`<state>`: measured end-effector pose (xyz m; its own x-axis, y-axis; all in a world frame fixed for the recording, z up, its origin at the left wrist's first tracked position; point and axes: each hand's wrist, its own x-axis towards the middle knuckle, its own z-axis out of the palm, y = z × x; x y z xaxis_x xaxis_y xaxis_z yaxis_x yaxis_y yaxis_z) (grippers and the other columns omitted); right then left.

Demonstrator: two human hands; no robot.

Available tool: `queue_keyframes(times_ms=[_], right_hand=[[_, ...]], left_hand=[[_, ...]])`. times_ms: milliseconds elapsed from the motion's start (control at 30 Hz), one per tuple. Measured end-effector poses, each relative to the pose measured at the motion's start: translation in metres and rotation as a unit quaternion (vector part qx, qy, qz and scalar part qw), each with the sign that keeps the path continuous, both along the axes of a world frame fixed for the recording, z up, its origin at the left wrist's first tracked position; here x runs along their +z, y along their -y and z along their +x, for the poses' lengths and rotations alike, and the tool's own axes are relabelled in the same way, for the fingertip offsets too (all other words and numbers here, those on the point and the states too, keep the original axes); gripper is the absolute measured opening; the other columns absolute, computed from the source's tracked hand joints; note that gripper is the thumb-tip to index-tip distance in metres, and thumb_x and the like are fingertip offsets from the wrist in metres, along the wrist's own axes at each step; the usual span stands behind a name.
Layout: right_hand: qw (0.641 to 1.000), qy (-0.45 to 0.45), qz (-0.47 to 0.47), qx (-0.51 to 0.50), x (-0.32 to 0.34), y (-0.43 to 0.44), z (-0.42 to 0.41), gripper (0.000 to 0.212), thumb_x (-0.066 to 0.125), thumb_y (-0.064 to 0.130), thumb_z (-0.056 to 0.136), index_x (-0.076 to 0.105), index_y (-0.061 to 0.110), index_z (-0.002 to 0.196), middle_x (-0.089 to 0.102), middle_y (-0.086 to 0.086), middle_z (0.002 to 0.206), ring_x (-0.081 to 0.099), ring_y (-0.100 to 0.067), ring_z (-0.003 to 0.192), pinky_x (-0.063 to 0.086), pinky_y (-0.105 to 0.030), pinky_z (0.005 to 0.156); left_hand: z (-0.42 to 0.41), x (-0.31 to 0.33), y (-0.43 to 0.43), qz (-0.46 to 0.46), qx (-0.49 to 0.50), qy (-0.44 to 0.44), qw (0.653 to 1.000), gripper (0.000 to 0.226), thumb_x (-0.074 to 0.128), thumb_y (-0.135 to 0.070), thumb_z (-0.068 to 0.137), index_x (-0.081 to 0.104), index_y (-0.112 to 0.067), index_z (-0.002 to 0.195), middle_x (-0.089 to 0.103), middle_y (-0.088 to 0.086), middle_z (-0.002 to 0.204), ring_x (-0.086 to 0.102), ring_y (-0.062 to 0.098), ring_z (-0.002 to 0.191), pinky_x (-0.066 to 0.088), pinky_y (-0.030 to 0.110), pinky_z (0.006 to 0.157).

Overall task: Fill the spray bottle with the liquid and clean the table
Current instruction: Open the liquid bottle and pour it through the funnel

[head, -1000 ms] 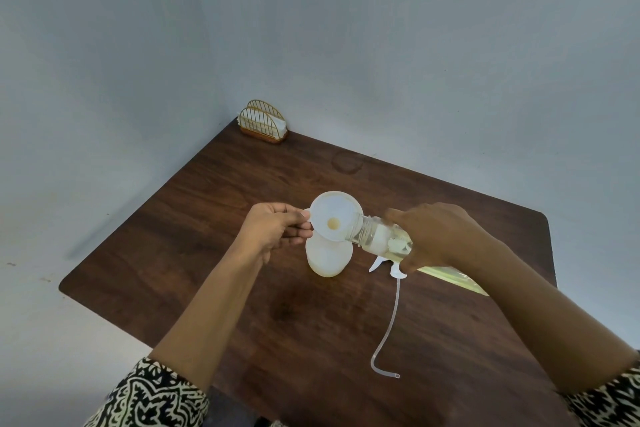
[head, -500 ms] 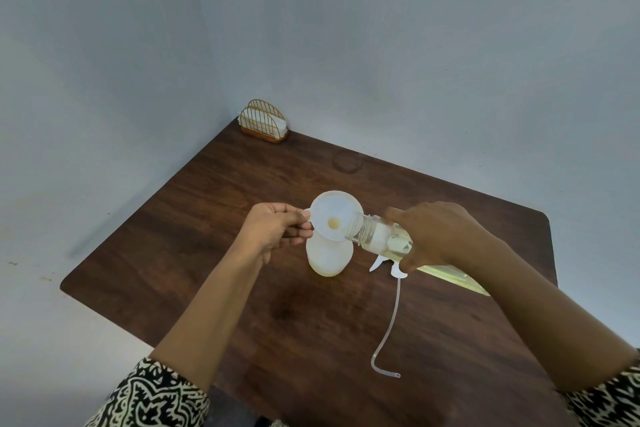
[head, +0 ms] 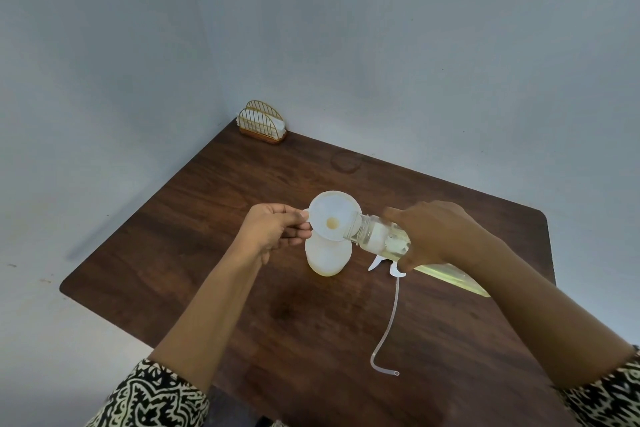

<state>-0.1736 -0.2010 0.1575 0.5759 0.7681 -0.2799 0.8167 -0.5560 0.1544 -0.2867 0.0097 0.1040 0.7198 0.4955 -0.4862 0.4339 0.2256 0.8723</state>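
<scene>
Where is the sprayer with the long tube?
In the head view, the sprayer lies on the table right of the white bottle, under the right hand, tube trailing toward the person.

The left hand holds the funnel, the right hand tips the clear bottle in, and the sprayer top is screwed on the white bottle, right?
No. The head view shows the sprayer top lying on the table beside the white bottle, not screwed on. The left hand does hold the funnel, and the right hand does tip the clear bottle into it.
</scene>
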Motion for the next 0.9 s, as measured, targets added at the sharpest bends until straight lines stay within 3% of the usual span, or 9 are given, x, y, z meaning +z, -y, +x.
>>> queue_keyframes(times_ms=[433,800,900], right_hand=[[1.000,-0.001,0.003,0.005,-0.0014,0.0009,0.0003,0.065,0.071,0.052,0.069,0.043,0.032,0.123,0.066,0.006,0.098,0.061,-0.018,0.088,0.037,-0.027,0.063],[1.000,-0.001,-0.005,0.002,-0.0002,-0.0004,0.0008,0.063,0.071,0.053,0.067,0.045,0.031,0.119,0.065,0.007,0.095,0.058,-0.017,0.081,0.031,-0.024,0.055],[1.000,-0.009,-0.004,-0.001,-0.0002,-0.0004,0.0012,0.064,0.072,0.053,0.067,0.045,0.031,0.120,0.066,0.007,0.098,0.058,-0.017,0.082,0.034,-0.025,0.059]], left_hand=[[0.0003,-0.0042,-0.0013,-0.003,-0.001,0.004,1.000,0.007,0.070,-0.011,0.086,0.072,-0.006,0.080,0.073,0.008,0.071,0.071,0.014,0.063,0.056,0.023,0.056],[-0.0006,-0.0050,-0.0018,-0.007,-0.002,0.008,1.000,0.007,0.070,-0.011,0.086,0.072,-0.006,0.083,0.073,0.007,0.070,0.071,0.012,0.061,0.055,0.021,0.053],[-0.0006,-0.0052,-0.0020,-0.007,-0.002,0.007,1.000,0.008,0.070,-0.011,0.086,0.072,-0.006,0.081,0.073,0.007,0.070,0.071,0.013,0.062,0.054,0.021,0.052]])
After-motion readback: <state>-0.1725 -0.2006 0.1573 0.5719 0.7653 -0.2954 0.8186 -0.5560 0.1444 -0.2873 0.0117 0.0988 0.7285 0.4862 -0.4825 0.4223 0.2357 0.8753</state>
